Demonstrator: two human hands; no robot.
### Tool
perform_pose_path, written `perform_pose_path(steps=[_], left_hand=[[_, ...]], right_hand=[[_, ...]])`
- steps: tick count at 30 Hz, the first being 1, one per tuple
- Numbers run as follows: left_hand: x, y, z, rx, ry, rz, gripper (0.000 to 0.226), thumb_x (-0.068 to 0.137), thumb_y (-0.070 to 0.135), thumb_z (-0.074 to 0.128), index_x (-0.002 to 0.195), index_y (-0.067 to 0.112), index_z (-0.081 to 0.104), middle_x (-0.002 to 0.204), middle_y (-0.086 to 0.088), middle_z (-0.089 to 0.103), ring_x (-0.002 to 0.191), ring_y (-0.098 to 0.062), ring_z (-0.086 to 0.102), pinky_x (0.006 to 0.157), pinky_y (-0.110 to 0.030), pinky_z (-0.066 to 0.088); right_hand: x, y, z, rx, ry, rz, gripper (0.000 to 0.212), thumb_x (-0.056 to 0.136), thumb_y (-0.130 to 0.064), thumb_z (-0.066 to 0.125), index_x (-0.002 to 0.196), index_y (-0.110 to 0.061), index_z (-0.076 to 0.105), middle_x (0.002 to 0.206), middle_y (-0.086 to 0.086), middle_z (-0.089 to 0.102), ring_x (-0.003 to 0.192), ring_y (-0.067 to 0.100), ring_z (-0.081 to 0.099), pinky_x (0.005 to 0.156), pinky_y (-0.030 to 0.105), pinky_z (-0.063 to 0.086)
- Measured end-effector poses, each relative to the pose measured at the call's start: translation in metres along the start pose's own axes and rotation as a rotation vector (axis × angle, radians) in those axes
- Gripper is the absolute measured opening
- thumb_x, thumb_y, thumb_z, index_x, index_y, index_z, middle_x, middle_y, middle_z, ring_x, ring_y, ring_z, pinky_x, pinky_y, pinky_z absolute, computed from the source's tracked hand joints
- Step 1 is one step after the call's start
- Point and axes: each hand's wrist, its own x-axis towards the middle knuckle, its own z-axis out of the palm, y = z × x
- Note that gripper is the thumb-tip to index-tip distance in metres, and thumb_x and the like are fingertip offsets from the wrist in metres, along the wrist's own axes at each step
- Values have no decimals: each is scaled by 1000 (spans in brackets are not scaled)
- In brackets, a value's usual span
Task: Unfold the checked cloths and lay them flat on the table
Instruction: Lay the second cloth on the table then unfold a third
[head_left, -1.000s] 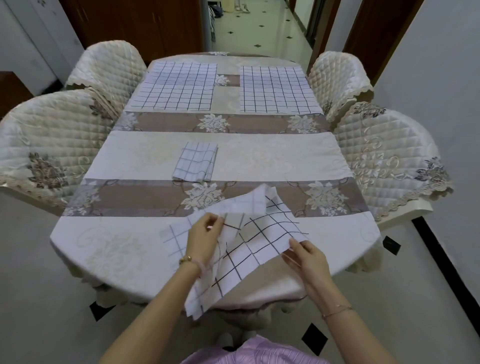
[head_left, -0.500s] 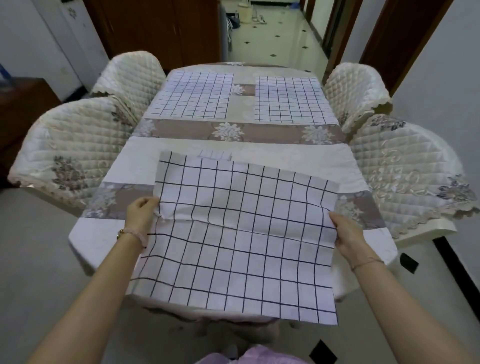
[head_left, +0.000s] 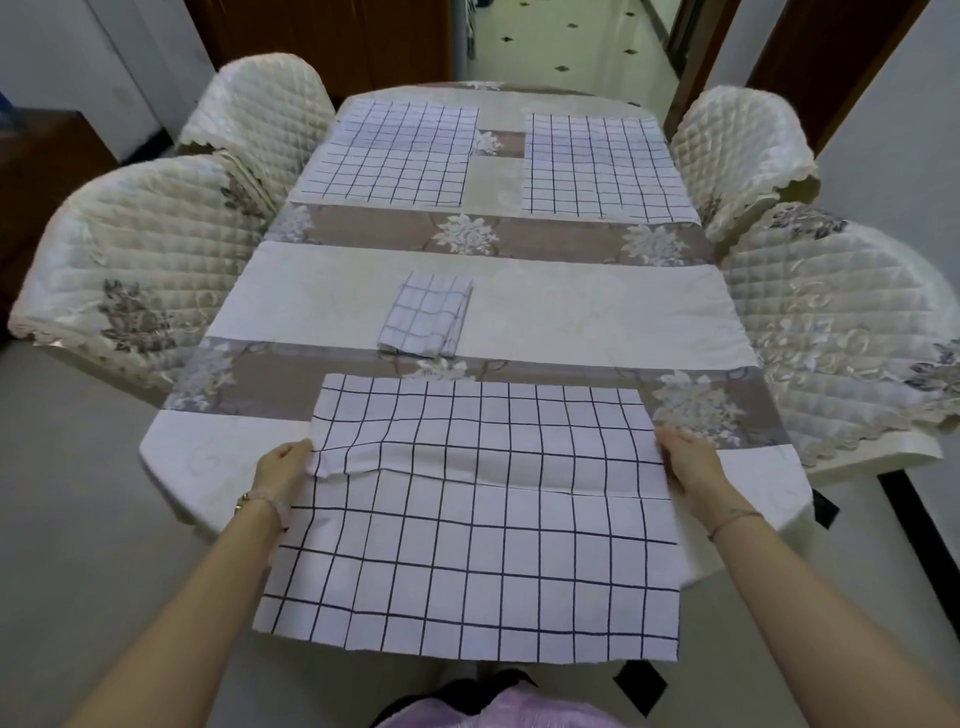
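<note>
The left far cloth (head_left: 395, 150) and right far cloth (head_left: 597, 166) lie flat side by side on the desk (head_left: 597, 312), so those two look done. The third cloth (head_left: 467, 545) is opened out, with its far half on the desk's near end and its near half hanging over the edge. The left hand (head_left: 283, 467) pinches its left edge and the right hand (head_left: 688, 460) its right, fingers tucked under. It likely needs sliding forward and smoothing, and the folded cloth (head_left: 426, 314) at mid-desk is not yet opened.

Legible txt: none. No labels, brands, nos. or signs readable on checked cloth (head_left: 467, 561), tablecloth (head_left: 597, 322) or chair covers (head_left: 130, 249).
</note>
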Motion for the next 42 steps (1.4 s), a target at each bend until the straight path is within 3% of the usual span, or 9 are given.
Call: perform_pose_path(steps=[4,9,14,21,26,34,36,39,42], left_hand=[[-6,-10,-9,-19,-55,-24,36,97,30,47,123,7,55,116,-5,54,110,-24,49,106,-42,36],[-17,-33,-19,90,-95,63,33,93,26,56,120,6,55,121,-4,51,113,-20,43,95,-35,32],[-30,-49,-18,190,-87,192,25,89,19,59,71,8,45,75,-8,37,77,-21,34,62,-31,24],[-48,-34,-10,135,-67,273,30,90,23,58,76,-3,49,76,-12,45,74,-22,41,68,-34,34],[-91,-9,37,36,-175,414,14,93,19,55,92,5,61,83,-6,61,73,-16,53,64,-27,43],[-158,8,144,150,-506,520,23,92,24,56,88,1,58,77,-9,48,70,-18,40,62,-27,35],[-182,7,172,171,-620,524,26,91,27,56,92,1,59,81,-6,50,74,-16,42,64,-27,37],[-218,-1,218,254,-753,527,31,92,34,54,94,4,62,89,-12,59,80,-19,48,71,-32,41],[-256,-20,265,343,-839,535,28,92,32,54,91,5,63,95,-24,62,79,-21,50,70,-35,42]], right_hand=[[-28,3,-10,-33,-22,-11,14,91,-26,56,92,-15,66,83,9,60,66,24,52,60,28,40],[-66,20,-21,-113,-42,-13,13,87,-16,63,94,-6,67,78,7,65,67,20,56,58,26,44],[-83,32,-20,-197,-48,-6,15,83,-17,67,80,-2,66,76,12,65,70,25,59,62,30,46],[-105,44,-40,-69,72,-70,40,86,-25,64,78,13,54,73,14,53,68,22,49,64,32,39],[-137,46,-82,117,297,-116,25,92,-22,57,99,0,66,88,11,68,78,23,62,71,34,51],[-212,119,-174,417,727,5,22,87,-35,62,90,-14,69,99,13,68,97,29,63,90,46,50],[-232,144,-199,459,827,36,49,74,-50,68,99,-8,69,103,16,69,97,30,64,85,43,52],[-257,190,-238,526,928,105,35,86,-33,63,108,-6,66,108,20,67,96,31,63,71,34,51],[-279,227,-272,566,985,220,26,89,-29,58,106,-10,65,86,5,72,86,26,63,82,38,51]])
